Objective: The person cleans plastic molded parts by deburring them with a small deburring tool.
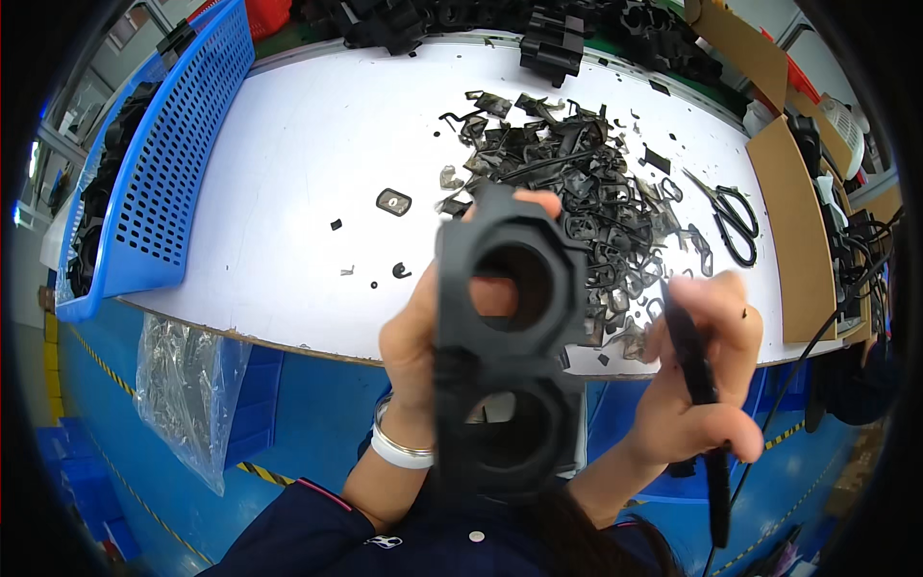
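Where the person sits at the near edge of a white worktable (317, 135), a black moulded plastic part (508, 346) is held up close to the head camera, between the face and the table edge. The part is a chunky housing with two large round openings, one above the other, and an angular, faceted outline. It looks rigid and fairly light, likely a hard, matt plastic that will not flex or crush under the fingers; the thick outer rim beside the holes seems the safest place to grip. The left hand (423, 337) is closed around the part's left side, fingers curled behind it, with one fingertip showing over the top edge and skin visible through the upper hole. A silver bangle (399, 444) circles that wrist. The right hand (707, 370) is closed in a fist around a slim black hand tool (697, 385), probably a trimming knife, held just beside the part's right edge; whether its tip touches cannot be told. On the table behind lie a heap of black plastic offcuts (577, 192), black-handled scissors (731, 216), and a blue perforated basket (163, 163) at the left.
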`<action>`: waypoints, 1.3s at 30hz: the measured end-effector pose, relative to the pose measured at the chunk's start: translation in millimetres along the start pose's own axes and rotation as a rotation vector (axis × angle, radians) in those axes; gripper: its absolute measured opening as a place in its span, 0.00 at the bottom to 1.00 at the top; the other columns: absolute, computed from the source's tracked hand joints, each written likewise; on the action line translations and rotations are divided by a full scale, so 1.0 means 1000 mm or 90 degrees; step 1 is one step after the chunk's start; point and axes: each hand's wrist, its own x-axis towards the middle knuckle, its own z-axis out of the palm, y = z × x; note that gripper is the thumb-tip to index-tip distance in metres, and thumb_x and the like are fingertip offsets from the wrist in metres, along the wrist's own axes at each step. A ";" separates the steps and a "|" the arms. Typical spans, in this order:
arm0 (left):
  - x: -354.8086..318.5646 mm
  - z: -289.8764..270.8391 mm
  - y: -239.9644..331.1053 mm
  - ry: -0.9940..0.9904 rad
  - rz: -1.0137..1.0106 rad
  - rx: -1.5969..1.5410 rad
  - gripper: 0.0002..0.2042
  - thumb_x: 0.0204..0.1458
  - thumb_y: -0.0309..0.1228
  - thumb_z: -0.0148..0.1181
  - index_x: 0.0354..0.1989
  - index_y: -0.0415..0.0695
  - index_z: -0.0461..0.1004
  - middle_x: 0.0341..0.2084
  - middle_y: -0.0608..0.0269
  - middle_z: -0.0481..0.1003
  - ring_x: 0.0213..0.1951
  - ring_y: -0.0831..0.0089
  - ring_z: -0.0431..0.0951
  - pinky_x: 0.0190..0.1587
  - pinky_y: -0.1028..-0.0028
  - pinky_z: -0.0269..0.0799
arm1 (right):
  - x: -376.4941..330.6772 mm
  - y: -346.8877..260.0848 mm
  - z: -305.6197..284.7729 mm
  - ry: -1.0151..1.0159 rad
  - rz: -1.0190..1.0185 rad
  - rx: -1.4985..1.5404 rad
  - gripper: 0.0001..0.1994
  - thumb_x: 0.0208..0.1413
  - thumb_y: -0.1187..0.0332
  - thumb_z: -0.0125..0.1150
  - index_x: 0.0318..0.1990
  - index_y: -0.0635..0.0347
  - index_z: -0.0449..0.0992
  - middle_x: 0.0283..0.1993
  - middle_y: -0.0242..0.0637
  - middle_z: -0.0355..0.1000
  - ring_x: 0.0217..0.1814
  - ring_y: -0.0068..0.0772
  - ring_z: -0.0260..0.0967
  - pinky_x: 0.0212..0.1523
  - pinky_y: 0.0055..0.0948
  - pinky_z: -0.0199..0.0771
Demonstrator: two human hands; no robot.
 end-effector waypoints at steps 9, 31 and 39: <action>-0.003 0.026 0.006 0.122 -0.068 -0.095 0.24 0.51 0.31 0.49 0.57 0.42 0.53 0.18 0.58 0.62 0.20 0.72 0.62 0.14 0.79 0.60 | 0.001 -0.020 0.001 -0.030 0.037 0.215 0.19 0.29 0.67 0.71 0.28 0.69 0.70 0.17 0.42 0.71 0.15 0.24 0.66 0.14 0.13 0.58; -0.014 0.018 0.003 0.077 -0.094 -0.067 0.23 0.52 0.34 0.46 0.55 0.39 0.53 0.23 0.56 0.63 0.22 0.74 0.63 0.21 0.79 0.61 | 0.013 -0.028 -0.007 -0.276 0.029 0.052 0.10 0.32 0.67 0.66 0.21 0.63 0.75 0.18 0.36 0.70 0.15 0.28 0.66 0.13 0.19 0.61; -0.017 0.018 0.008 0.067 -0.099 -0.094 0.21 0.52 0.35 0.44 0.53 0.37 0.55 0.27 0.56 0.64 0.26 0.74 0.65 0.26 0.79 0.62 | 0.014 -0.027 -0.009 -0.302 0.004 0.043 0.09 0.32 0.70 0.66 0.23 0.63 0.75 0.19 0.36 0.69 0.14 0.27 0.64 0.12 0.19 0.60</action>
